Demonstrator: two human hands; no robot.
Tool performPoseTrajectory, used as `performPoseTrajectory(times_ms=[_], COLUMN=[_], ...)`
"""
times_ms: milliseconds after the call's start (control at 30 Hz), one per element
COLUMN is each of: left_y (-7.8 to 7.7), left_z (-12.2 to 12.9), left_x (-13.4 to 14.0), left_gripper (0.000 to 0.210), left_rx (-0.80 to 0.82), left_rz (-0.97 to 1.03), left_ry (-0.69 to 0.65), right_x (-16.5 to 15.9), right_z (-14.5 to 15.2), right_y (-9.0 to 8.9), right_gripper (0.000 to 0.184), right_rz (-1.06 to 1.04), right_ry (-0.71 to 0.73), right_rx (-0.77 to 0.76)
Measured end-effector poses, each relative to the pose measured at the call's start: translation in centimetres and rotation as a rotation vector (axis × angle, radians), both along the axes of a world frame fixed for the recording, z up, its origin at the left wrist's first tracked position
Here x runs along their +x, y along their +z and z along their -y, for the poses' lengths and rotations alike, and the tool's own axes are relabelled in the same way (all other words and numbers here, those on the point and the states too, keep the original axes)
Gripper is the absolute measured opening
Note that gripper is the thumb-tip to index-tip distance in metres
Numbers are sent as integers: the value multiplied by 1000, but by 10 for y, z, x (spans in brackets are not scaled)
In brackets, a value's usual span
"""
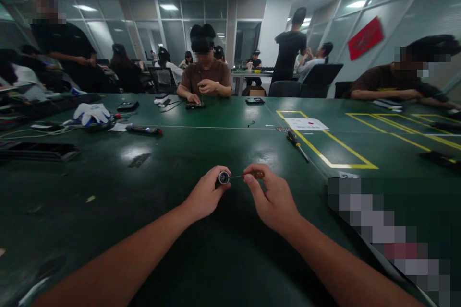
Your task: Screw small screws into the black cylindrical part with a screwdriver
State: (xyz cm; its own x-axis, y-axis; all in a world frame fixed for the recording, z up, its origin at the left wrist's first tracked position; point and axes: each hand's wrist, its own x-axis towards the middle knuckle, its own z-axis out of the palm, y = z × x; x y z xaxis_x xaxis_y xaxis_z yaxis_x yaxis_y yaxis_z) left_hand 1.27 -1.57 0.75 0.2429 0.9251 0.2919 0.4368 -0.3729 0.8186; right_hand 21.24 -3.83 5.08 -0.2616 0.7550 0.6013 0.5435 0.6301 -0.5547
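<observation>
To work the small screwdriver (257, 174) well, brace the metal cylinder (224, 178) firmly, bring the shaft in square to its side, and press lightly and evenly, since a slip could carry the tip into the fingers. Whether the tip is seated cannot be told.

The cylinder shows a round, silvery rim and a dark interior, its finer detail too small to read; its length is hidden behind the grip. It is held over the bench (201, 146), left of and nearer than the black-and-yellow screwdriver (298, 145). The left hand (206, 194) grasps it between thumb and fingers; the right hand (272, 196) pinches the small screwdriver's reddish-brown handle.
</observation>
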Motion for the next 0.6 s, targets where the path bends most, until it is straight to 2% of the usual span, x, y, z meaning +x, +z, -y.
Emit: performPoseTrajectory(times_ms=[233,400,600], left_y=[1,3,1], left_z=[2,2,0], left_x=[0,0,-1], left_gripper=[19,19,20], left_rx=[-1,-27,-25], left_rz=[9,7,-2], left_ry=[-16,2,-22], right_x=[-1,1,1], right_z=[1,1,0], right_y=[3,1,-1], right_gripper=[12,14,14], right_rz=[18,-29,59], right_ry=[55,8,51], right_rx=[-10,2,23])
